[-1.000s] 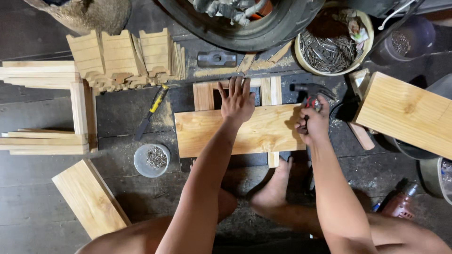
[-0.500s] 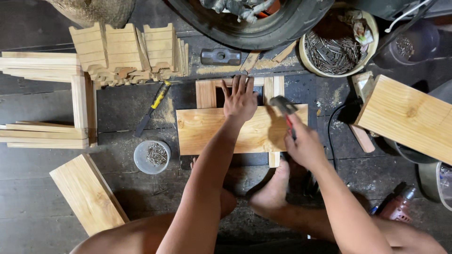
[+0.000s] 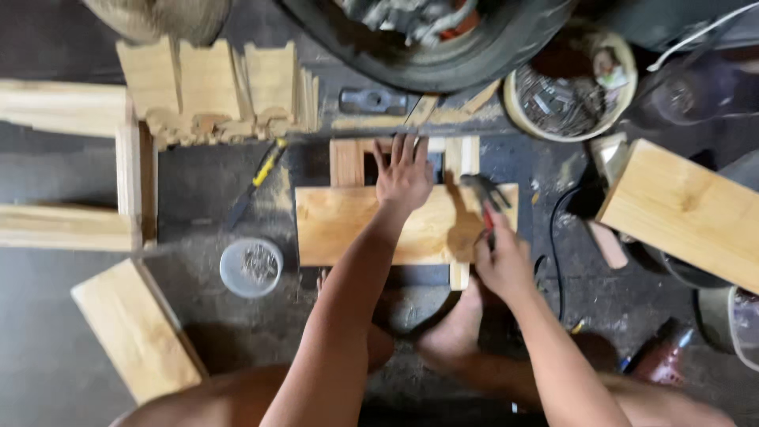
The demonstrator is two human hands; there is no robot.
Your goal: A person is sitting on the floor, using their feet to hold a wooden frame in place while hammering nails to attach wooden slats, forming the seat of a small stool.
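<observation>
Sitting over a dark, dusty floor (image 3: 198, 182), I have pale wooden boards (image 3: 63, 111) stacked at the far left, a round clear tub of nails (image 3: 251, 267) just left of my work, and a round cream bucket of nails (image 3: 571, 91) at the upper right beside a tyre (image 3: 443, 47). My left hand (image 3: 405, 175) lies flat with fingers spread, pressing on the top edge of the wooden plank (image 3: 348, 225) that rests across two narrow slats (image 3: 346, 162). My right hand (image 3: 502, 265), well apart from the left, is closed round the handle of a hammer (image 3: 484, 198) whose head hangs over the plank's right end.
</observation>
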